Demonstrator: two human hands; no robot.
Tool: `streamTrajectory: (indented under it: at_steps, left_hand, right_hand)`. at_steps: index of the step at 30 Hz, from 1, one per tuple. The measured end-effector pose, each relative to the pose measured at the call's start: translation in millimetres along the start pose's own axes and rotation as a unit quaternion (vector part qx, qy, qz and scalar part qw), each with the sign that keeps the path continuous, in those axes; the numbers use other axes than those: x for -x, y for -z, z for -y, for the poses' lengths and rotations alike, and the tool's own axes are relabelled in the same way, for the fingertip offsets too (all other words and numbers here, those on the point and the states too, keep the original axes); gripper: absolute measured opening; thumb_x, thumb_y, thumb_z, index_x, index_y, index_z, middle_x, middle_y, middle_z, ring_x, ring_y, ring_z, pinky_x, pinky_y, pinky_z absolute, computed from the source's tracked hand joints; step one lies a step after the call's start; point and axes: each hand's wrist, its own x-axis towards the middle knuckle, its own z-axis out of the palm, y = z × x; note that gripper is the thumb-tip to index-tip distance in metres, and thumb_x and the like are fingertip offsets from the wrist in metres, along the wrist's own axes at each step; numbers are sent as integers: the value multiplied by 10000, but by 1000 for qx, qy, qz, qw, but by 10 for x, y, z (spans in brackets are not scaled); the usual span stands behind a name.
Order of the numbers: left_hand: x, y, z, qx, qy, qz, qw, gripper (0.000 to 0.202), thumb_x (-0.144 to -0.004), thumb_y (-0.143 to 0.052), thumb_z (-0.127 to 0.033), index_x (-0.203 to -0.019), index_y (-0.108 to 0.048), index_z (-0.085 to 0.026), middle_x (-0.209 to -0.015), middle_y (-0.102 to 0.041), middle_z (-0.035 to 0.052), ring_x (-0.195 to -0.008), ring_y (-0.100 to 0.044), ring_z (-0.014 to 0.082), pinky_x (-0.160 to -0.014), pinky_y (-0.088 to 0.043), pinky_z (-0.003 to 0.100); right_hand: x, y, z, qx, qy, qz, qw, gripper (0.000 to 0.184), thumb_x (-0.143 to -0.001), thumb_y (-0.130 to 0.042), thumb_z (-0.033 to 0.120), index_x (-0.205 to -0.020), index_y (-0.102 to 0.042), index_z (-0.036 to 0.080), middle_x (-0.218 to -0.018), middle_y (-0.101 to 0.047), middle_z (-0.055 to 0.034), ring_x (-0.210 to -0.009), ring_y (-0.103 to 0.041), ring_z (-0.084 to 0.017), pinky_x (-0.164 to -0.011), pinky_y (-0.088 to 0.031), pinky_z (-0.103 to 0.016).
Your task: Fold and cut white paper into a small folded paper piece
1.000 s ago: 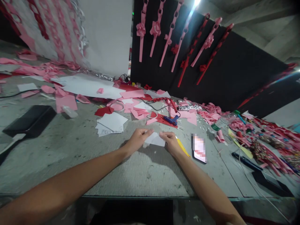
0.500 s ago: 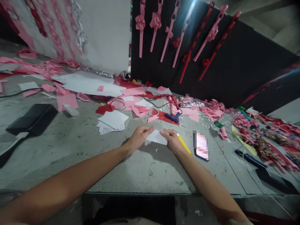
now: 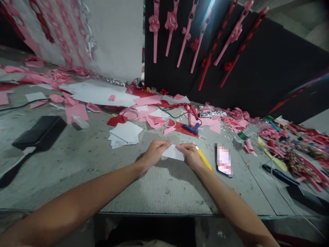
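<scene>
A small white paper piece (image 3: 173, 153) lies on the grey table (image 3: 77, 161) between my two hands. My left hand (image 3: 155, 151) pinches its left edge and my right hand (image 3: 189, 154) pinches its right edge, fingertips close together at the top. A yellow cutter (image 3: 205, 160) lies just right of my right hand, partly hidden under it. A stack of white paper sheets (image 3: 125, 133) sits behind and left of my left hand.
A phone (image 3: 224, 160) lies right of the cutter. A blue glue gun (image 3: 191, 128), pink and red paper scraps (image 3: 154, 120) and a tape ring (image 3: 130, 115) lie behind. A black box (image 3: 38, 132) sits at the left. Cluttered craft supplies (image 3: 290, 151) fill the right side. Paper chains hang on the black board (image 3: 257, 72).
Both hands stay on the white paper; the fingertips have drawn slightly closer together over it. The view has shifted a little.
</scene>
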Motion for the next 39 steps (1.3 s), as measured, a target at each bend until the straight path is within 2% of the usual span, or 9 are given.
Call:
streamTrajectory:
  at_steps: [6,9,14,20,25,28,31,36,39]
  left_hand:
    - [-6,11,-15,-10,1,-14,1000,600,-936,-629,-666,-601,-506,-184,-576,-437,-27,-557,-395,117,-534,-276,264]
    - [-6,26,-49,-11,-2,-40,999,522,-948,-625,-621,-680,-603,-174,-623,-517,-17,-583,-446,128,-552,-317,263]
    - [-66,50,-120,-33,-31,-74,996,297,-879,-716,-414,-1055,-776,-182,-1005,-751,53,-859,-634,186,-747,-460,275]
    - [-77,-30,-381,-63,-65,-72,993,184,-858,-661,-257,-979,-775,-178,-1030,-788,76,-948,-697,214,-879,-512,325]
    - [407,-38,-624,-96,-91,-71,989,185,-955,-645,-318,-1011,-772,-195,-1032,-782,53,-929,-695,206,-822,-523,297]
    - [833,-53,-540,-113,-77,-45,990,186,-987,-645,-330,-1006,-784,-207,-1010,-780,44,-913,-701,197,-769,-523,270]
    - [1163,-115,-358,-122,-64,-26,990,171,-997,-626,-277,-1032,-784,-221,-1071,-778,41,-923,-709,180,-744,-521,249]
    - [1374,-140,-279,-133,-69,-12,989,167,-1030,-612,-280,-1042,-774,-238,-1104,-765,38,-1005,-712,177,-814,-543,257]
    - [1400,-73,-359,-163,-100,30,981,214,-1010,-670,-303,-1208,-741,-265,-1256,-735,54,-1136,-703,205,-906,-577,294]
  right_hand:
    - [-21,-17,16,-6,10,-14,1000,485,-807,-831,622,-610,-722,192,-596,-581,2,-587,-441,-151,-566,-314,-301]
    - [-34,-21,18,-33,7,-34,999,451,-776,-858,595,-622,-722,194,-615,-603,6,-598,-462,-149,-579,-337,-298]
    - [-22,-31,52,-72,-4,-58,996,434,-742,-886,550,-606,-678,194,-598,-569,21,-578,-445,-135,-564,-327,-293]
    - [11,24,251,-90,1,-63,994,460,-770,-856,614,-646,-690,204,-610,-579,17,-563,-468,-138,-551,-357,-289]
    - [452,64,412,-71,-18,9,997,422,-788,-877,574,-688,-782,175,-643,-688,-47,-631,-611,-196,-635,-466,-321]
    - [932,-18,373,-69,-31,18,997,385,-861,-843,515,-678,-791,181,-632,-698,-40,-640,-616,-179,-665,-471,-304]
    - [1347,-128,297,-75,-57,49,994,371,-850,-855,521,-725,-819,173,-621,-713,-43,-620,-623,-178,-649,-476,-298]
    - [1604,-233,257,-67,-86,61,992,339,-904,-831,467,-771,-827,156,-626,-714,-41,-599,-628,-162,-629,-477,-277]
    - [1600,-246,235,-72,-84,21,994,352,-896,-836,478,-742,-804,163,-607,-690,-22,-570,-598,-146,-602,-462,-268]
